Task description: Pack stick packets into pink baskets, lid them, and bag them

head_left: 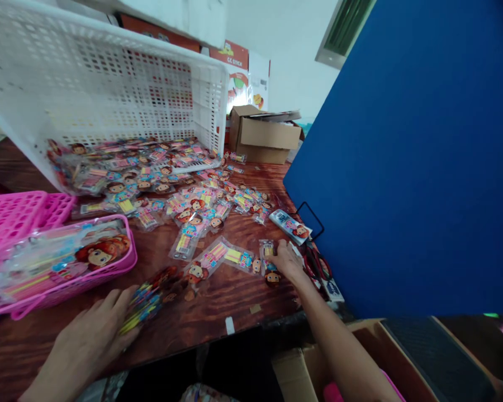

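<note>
In my left hand (103, 321) is a thick stack of small clear packets of coloured sticks (145, 304), held upright on edge above the table's near side and slightly blurred. At the right, the fingers of my right hand (288, 259) are closed on the edge of a single packet (268, 249) with a cartoon head at its end; the fingertips are partly hidden. Between my hands, a pink packet (212, 258) and a yellow packet (238, 258) lie flat, end to end. Beyond them spreads a loose heap of similar packets (197, 201).
A white plastic crate (212, 100) lies on its side, packets spilling from it. At left stands a pink basket (128, 262) filled with packets. Scissors (314, 262), a black wire stand (316, 218) and a blue panel (394, 167) border the right side. A cardboard box (270, 137) stands behind.
</note>
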A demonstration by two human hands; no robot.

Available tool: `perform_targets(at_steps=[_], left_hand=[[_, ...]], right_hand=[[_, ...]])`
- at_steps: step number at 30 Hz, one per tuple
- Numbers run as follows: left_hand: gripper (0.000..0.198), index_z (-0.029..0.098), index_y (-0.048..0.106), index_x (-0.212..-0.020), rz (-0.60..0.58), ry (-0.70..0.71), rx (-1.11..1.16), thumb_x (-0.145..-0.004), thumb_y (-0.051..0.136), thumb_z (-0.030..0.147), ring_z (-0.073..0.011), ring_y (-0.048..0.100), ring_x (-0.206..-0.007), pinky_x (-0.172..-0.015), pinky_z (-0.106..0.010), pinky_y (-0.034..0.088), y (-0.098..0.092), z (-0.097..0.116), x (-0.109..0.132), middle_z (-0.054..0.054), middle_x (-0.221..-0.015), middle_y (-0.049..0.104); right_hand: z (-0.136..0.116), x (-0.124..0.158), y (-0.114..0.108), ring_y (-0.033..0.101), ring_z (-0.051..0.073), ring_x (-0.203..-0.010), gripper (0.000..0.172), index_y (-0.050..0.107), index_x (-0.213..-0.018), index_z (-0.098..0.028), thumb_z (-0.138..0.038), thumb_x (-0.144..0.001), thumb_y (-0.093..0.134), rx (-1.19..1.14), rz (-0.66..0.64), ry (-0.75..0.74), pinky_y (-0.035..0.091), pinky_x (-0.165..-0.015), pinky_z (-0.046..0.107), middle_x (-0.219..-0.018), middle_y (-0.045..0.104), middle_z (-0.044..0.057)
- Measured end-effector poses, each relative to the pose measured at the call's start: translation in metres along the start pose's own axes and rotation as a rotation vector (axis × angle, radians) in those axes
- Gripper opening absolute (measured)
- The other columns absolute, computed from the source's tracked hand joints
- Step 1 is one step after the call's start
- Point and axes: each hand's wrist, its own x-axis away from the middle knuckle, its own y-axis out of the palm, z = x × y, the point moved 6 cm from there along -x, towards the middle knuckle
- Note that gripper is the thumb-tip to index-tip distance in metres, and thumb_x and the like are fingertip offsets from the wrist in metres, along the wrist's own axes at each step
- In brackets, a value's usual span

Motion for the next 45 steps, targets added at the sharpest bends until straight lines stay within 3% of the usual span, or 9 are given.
perform_targets(at_steps=[9, 15, 19, 22, 26, 32, 36, 41, 45], left_hand=[[0.048, 0.016, 0.048, -0.133, 0.051, 0.06, -0.074, -0.088, 0.045, 0.031, -0.0287, 0.061, -0.098, -0.086, -0.042, 0.047, -0.007, 0.007, 0.006, -0.012, -0.113, 0.059], [0.047, 0.015, 0.047, -0.132, 0.088, 0.056, -0.083, -0.089, 0.048, 0.033, -0.0286, 0.061, -0.098, -0.082, -0.04, 0.048, -0.01, 0.01, 0.007, -0.011, -0.109, 0.058], [0.045, 0.015, 0.047, -0.132, 0.076, 0.064, -0.082, -0.09, 0.046, 0.033, -0.0281, 0.061, -0.097, -0.082, -0.039, 0.047, -0.016, 0.013, 0.009, -0.011, -0.108, 0.058], [0.044, 0.016, 0.048, -0.13, 0.065, 0.054, -0.077, -0.09, 0.047, 0.031, -0.0281, 0.061, -0.098, -0.083, -0.039, 0.047, -0.019, 0.014, 0.01, -0.01, -0.108, 0.059], [0.045, 0.017, 0.049, -0.131, 0.06, 0.041, -0.058, -0.088, 0.05, 0.03, -0.0284, 0.062, -0.099, -0.085, -0.04, 0.046, -0.022, 0.016, 0.011, -0.01, -0.108, 0.059], [0.046, 0.014, 0.048, -0.132, 0.059, 0.04, -0.088, -0.089, 0.049, 0.031, -0.0294, 0.062, -0.099, -0.084, -0.04, 0.046, -0.023, 0.018, 0.011, -0.011, -0.108, 0.058], [0.045, 0.015, 0.048, -0.132, 0.056, 0.05, -0.101, -0.09, 0.047, 0.032, -0.0288, 0.061, -0.098, -0.081, -0.039, 0.046, -0.017, 0.014, 0.01, -0.011, -0.108, 0.058], [0.048, 0.014, 0.045, -0.135, 0.066, 0.059, -0.102, -0.091, 0.043, 0.034, -0.0285, 0.06, -0.099, -0.084, -0.039, 0.046, -0.011, 0.011, 0.009, -0.012, -0.11, 0.058], [0.046, 0.015, 0.049, -0.131, 0.048, 0.047, -0.085, -0.09, 0.041, 0.033, -0.0299, 0.061, -0.096, -0.084, -0.043, 0.047, -0.01, 0.01, 0.008, -0.012, -0.107, 0.06]], right_hand=[[0.021, -0.007, -0.011, 0.064, 0.027, -0.104, 0.03, 0.059, -0.11, -0.016, -0.027, -0.082, 0.06, -0.337, 0.081, -0.008, 0.048, -0.086, 0.039, -0.107, 0.068, 0.015], [-0.103, 0.037, 0.017, 0.066, 0.018, -0.092, 0.048, 0.052, -0.127, -0.021, -0.025, -0.08, 0.061, -0.607, -0.096, -0.564, 0.05, -0.078, 0.029, -0.107, 0.071, 0.003], [-0.17, 0.059, 0.036, 0.064, 0.023, -0.1, 0.046, 0.057, -0.131, -0.028, -0.026, -0.085, 0.054, -0.105, -0.21, -0.84, 0.047, -0.082, 0.03, -0.111, 0.07, 0.004], [-0.166, 0.06, 0.03, 0.061, 0.024, -0.109, 0.042, 0.067, -0.12, -0.033, -0.019, -0.083, 0.054, 0.054, -0.283, -0.972, 0.043, -0.092, 0.032, -0.114, 0.069, 0.003], [-0.117, 0.061, 0.016, 0.057, 0.023, -0.113, 0.045, 0.069, -0.118, -0.035, -0.014, -0.081, 0.054, 0.181, -0.325, -1.148, 0.035, -0.103, 0.038, -0.111, 0.069, 0.002], [-0.071, 0.054, 0.019, 0.066, 0.02, -0.086, 0.051, 0.051, -0.134, -0.019, -0.028, -0.084, 0.058, -0.484, -0.228, -0.525, 0.051, -0.075, 0.03, -0.101, 0.07, 0.004], [-0.065, 0.075, 0.039, 0.066, 0.03, -0.099, 0.054, 0.051, -0.13, -0.016, -0.043, -0.084, 0.062, -0.315, -0.038, -0.164, 0.049, -0.085, 0.042, -0.108, 0.069, 0.014], [-0.069, 0.087, 0.039, 0.058, 0.037, -0.113, 0.056, 0.056, -0.117, -0.01, -0.058, -0.089, 0.052, 0.03, 0.136, -0.097, 0.043, -0.094, 0.052, -0.118, 0.061, 0.027], [-0.081, 0.083, 0.04, 0.05, 0.037, -0.125, 0.054, 0.055, -0.122, -0.012, -0.056, -0.09, 0.051, 0.056, 0.083, -0.172, 0.041, -0.095, 0.049, -0.134, 0.053, 0.026]])
